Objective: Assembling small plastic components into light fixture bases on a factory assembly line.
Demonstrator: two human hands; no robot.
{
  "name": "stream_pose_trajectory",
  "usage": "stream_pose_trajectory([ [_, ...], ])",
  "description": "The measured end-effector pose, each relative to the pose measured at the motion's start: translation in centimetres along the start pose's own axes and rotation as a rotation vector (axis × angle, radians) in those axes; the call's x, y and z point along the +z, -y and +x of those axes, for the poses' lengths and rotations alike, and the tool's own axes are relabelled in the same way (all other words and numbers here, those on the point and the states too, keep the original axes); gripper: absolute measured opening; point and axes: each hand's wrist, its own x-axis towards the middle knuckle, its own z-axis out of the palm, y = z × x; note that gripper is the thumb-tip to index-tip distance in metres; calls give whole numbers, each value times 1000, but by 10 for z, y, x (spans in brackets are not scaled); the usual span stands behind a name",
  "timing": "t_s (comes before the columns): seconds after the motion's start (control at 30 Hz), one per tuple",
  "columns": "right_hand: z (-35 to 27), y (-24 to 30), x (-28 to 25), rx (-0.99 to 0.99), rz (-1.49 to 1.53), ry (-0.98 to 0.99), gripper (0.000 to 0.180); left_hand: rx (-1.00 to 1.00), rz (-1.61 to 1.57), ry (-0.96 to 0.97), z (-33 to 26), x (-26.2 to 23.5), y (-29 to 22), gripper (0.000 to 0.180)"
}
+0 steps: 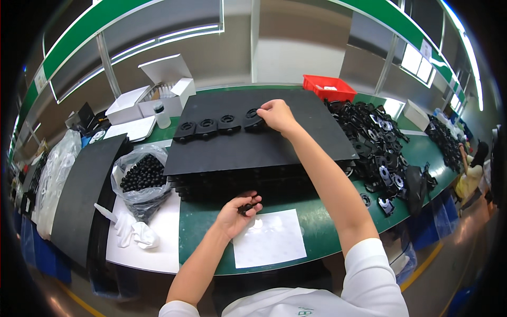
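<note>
Black part [253,122] — right hand [275,114] pinching, left [237,215] cupping pieces [245,210]

white shirt [264,303]: green lettering [304,312], partly cut off | pale notice [426,49], green beam [388,15]: too small to read

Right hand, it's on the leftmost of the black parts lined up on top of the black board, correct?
No, not the leftmost: in the head view, your right hand is on the rightmost black part lined up on top of the black board.
</note>
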Motion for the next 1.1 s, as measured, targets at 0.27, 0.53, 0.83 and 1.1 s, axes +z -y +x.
stream_pose_trajectory([
  [0.27,-52,22,-42,-332,-138,-9,26,-32,-77,-46,-2,10,0,21],
  [0.53,-196,-24,-129,-534,-266,-342,16,-8,-24,45,-6,5,0,14],
  [0.83,-278,-116,-188,130,-448,-8,19,-20,254,87,-10,16,4,31],
  [1.1,-298,-115,-184,148,-295,-104,14,-6,283,139,-16,25,5,35],
])
